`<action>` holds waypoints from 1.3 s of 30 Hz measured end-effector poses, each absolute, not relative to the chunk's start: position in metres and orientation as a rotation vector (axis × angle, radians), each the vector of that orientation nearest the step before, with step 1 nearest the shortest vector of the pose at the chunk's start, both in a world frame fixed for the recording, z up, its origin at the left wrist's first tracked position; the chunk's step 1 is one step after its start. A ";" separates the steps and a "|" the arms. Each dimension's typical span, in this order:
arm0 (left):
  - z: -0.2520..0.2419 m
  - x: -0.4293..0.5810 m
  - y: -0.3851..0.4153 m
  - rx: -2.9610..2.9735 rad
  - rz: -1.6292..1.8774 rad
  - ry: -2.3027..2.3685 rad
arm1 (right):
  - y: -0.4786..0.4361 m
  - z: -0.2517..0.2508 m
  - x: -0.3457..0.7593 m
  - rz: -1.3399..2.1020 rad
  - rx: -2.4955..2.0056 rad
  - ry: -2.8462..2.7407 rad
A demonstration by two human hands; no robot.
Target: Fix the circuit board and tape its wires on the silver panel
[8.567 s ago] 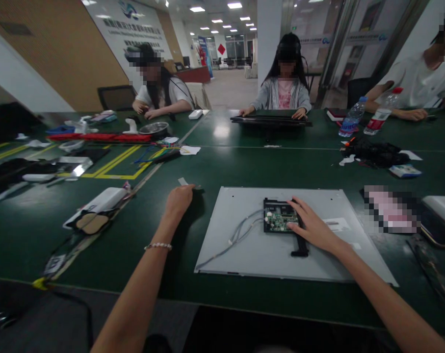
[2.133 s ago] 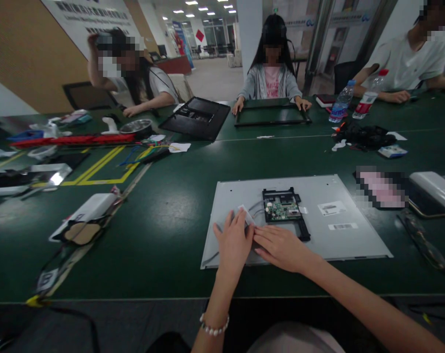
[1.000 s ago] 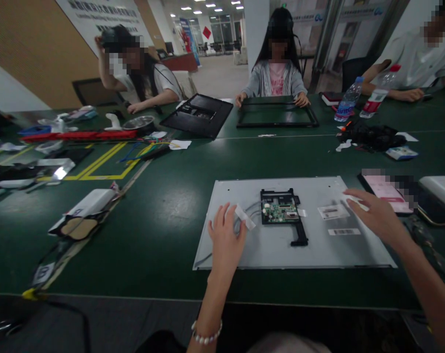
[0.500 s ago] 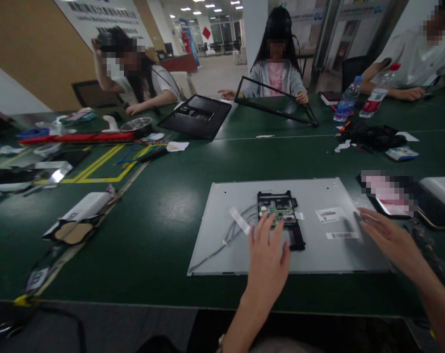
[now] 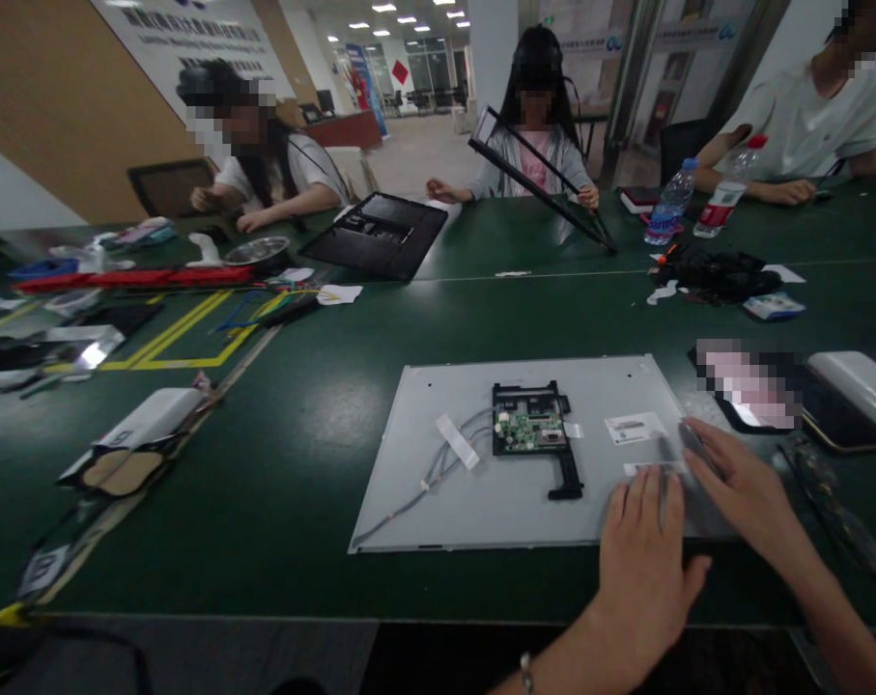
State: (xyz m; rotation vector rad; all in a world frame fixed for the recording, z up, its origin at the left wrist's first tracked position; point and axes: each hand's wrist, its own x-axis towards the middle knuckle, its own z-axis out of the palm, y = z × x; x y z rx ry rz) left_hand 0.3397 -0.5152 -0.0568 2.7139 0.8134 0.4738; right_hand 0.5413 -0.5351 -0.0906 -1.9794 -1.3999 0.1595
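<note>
A grey-white display panel (image 5: 466, 512) lies flat on the green table, its cable taped down at the left. Near its middle is a black bracket (image 5: 569, 473) holding a green circuit board (image 5: 528, 431). My left hand (image 5: 644, 565) rests over the panel's lower right part, fingers spread and nothing in them, just below a barcode label. At the panel's right edge, my right hand (image 5: 746, 492) has its fingers around a thin, dark grey piece (image 5: 698, 446), partly hidden by the hand.
Right of the panel lie a phone (image 5: 752, 396), a dark device and glasses (image 5: 835, 497). Across the table, a person holds a black frame (image 5: 539, 183) beside a black back cover (image 5: 380, 235). Bottles (image 5: 671, 203) stand at the back right; a white device (image 5: 148, 425) lies left.
My left hand has moved right, off the circuit board, to the panel's lower right. My right hand now has a thin grey piece in its fingers. Across the table, the black frame has tilted.
</note>
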 end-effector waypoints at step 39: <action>-0.049 0.262 -0.468 2.584 0.428 0.989 | -0.488 -0.075 0.473 0.117 -1.744 -2.253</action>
